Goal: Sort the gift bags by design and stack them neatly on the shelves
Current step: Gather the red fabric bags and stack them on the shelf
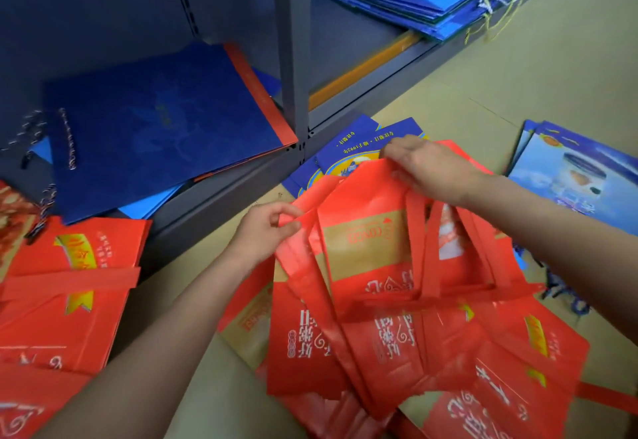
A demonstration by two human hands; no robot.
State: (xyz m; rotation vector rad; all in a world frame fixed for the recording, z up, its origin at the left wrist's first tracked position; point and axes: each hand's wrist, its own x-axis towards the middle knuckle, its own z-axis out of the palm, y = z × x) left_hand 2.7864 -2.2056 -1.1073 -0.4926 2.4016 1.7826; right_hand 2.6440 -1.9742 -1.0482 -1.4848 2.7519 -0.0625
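Fingers (286, 223) of my left hand (266, 231) pinch the red bags (373, 259); my right hand (428, 169) grips their top edge, above the floor (518, 69).

Both bare forearms reached in from below, converging toward the middle. The left hand (267, 228) sat lower, fingers curled with thumb and fingertips pinched together in a tight grip. The right hand (428, 169) stretched farther forward, palm down, wrist bent, its fingers hooked downward and clamped, knuckles facing up.
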